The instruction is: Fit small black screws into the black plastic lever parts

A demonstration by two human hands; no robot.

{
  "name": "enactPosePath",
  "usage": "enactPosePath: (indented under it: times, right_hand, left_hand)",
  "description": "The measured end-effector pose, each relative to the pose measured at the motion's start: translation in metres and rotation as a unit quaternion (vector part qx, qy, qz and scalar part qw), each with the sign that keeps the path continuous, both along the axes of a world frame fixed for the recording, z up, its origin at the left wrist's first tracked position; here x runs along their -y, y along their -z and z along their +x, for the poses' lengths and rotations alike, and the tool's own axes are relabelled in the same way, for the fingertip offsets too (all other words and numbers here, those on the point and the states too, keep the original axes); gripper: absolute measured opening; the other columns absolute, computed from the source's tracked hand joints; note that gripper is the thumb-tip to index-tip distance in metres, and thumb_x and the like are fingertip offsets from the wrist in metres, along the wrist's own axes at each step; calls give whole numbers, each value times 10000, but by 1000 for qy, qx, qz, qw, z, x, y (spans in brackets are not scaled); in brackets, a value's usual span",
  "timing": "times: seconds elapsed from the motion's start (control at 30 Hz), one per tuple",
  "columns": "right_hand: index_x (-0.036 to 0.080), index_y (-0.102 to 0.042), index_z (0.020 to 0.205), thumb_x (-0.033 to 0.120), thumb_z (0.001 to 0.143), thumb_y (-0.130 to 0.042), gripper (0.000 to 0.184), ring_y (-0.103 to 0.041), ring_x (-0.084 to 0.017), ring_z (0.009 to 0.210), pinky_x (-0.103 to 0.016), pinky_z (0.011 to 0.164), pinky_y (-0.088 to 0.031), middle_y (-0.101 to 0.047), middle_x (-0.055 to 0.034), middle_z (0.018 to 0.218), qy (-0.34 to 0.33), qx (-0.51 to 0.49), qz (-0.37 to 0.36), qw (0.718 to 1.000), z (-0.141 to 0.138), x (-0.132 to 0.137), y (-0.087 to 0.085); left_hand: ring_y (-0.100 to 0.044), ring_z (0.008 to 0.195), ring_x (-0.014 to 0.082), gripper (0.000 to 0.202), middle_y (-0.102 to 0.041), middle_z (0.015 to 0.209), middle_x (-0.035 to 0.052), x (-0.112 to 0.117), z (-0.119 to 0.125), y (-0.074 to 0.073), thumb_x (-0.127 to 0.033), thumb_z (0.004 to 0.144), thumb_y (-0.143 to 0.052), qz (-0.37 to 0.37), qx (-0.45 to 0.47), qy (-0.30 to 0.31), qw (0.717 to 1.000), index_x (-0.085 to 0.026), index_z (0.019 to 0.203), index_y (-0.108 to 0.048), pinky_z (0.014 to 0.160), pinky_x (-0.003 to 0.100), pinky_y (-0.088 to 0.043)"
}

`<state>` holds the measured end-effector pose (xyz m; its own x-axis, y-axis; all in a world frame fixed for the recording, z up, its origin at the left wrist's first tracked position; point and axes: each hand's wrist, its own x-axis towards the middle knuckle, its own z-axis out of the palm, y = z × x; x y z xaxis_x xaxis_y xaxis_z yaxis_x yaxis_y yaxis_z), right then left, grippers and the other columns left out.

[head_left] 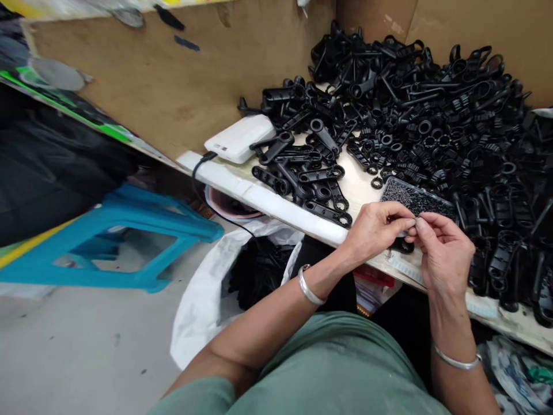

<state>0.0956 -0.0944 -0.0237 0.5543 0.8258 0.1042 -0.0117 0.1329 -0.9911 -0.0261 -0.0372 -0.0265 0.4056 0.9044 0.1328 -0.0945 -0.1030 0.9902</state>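
My left hand (375, 230) and my right hand (444, 253) meet at the near edge of the workbench (358, 184), fingertips pinched together on something tiny that I cannot make out. A black plastic part (402, 245) shows just below them. Right behind my hands sits a small tray of tiny black pieces (415, 199). A big heap of black plastic link parts (432, 115) covers the bench beyond. Both wrists wear a silver bangle.
A white power bank (237, 138) with a black cable lies at the bench's left corner. Below hang a white bag of black parts (242, 271) and a blue plastic stool (129, 236) on the grey floor. Cardboard walls back the bench.
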Motion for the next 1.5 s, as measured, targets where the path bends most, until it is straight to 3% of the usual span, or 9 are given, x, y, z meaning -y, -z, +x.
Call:
enactPosePath:
  times: [0.1, 0.3, 0.43, 0.57, 0.7, 0.8, 0.97, 1.3, 1.5]
  right_hand:
    - [171, -742, 834, 282, 653, -861, 243, -641, -118, 523, -234, 532, -562, -697, 6, 648, -1, -21, 3, 1000, 0, 0, 1]
    - [183, -750, 869, 265, 731, -825, 177, -665, -132, 574, -259, 577, -579, -716, 5, 705, 23, 118, 41, 992, -1, 4, 1]
    - [205, -749, 882, 248, 758, -804, 142, -683, -143, 614, -281, 633, -598, -729, 4, 733, 26, 148, 46, 988, -4, 7, -2]
    - [207, -749, 884, 243, 759, -804, 141, -683, -142, 608, -275, 619, -593, -731, 1, 741, 30, 144, 38, 988, -3, 7, 0]
    - [185, -752, 857, 260, 709, -846, 191, -660, -129, 562, -253, 581, -578, -702, 9, 664, 21, 58, 18, 998, 5, 6, 4]
    - [172, -749, 828, 268, 643, -885, 248, -640, -120, 523, -236, 550, -566, -681, 12, 615, 2, -32, 5, 999, 9, 6, 4]
    - [175, -753, 827, 263, 625, -903, 267, -638, -106, 527, -219, 566, -570, -692, 4, 629, -33, -93, 0, 995, 11, 11, 4]
    - [219, -773, 841, 284, 639, -908, 251, -649, -90, 597, -199, 584, -594, -732, -10, 754, -73, -126, -16, 989, 22, 23, 5]
    - [238, -786, 859, 314, 634, -908, 267, -653, -99, 582, -212, 562, -601, -736, -12, 748, -83, -115, -26, 989, 24, 27, 4]
  left_hand:
    - [-659, 697, 104, 67, -747, 743, 9, 0, 1, 2, -116, 808, -693, -18, 32, 10, 999, -140, 795, -755, 663, 199, -498]
    - [-632, 651, 98, 19, -707, 705, 14, 0, 3, 3, -121, 787, -695, -88, 84, 36, 992, -111, 775, -705, 653, 204, -512]
    - [-625, 646, 97, 72, -667, 675, 6, -1, 4, 0, -149, 828, -649, -116, 117, 71, 984, -111, 767, -659, 669, 214, -518]
    - [-567, 626, 91, 180, -647, 676, 2, -5, 3, -2, -234, 886, -619, -33, 29, 40, 998, -125, 747, -654, 617, 204, -463]
    - [-625, 764, 129, 172, -745, 950, 45, -5, -1, -2, -158, 853, -653, 94, -77, -38, 992, -147, 1010, -721, 765, 255, -521]
    - [-663, 809, 135, 311, -753, 1078, 56, 3, -2, -3, -108, 820, -691, 136, -71, -29, 988, -170, 1124, -714, 811, 259, -552]
    - [-702, 858, 134, 185, -777, 961, 30, 15, 1, -1, -88, 844, -670, 162, -43, -23, 986, -177, 979, -760, 846, 231, -559]
    - [-718, 813, 132, 157, -781, 903, 38, 16, 3, 5, -110, 805, -696, 45, 40, -13, 998, -151, 940, -763, 735, 209, -571]
    - [-709, 795, 128, 148, -777, 884, 36, 17, 5, 5, -120, 793, -696, 22, 49, -11, 998, -149, 921, -765, 725, 215, -575]
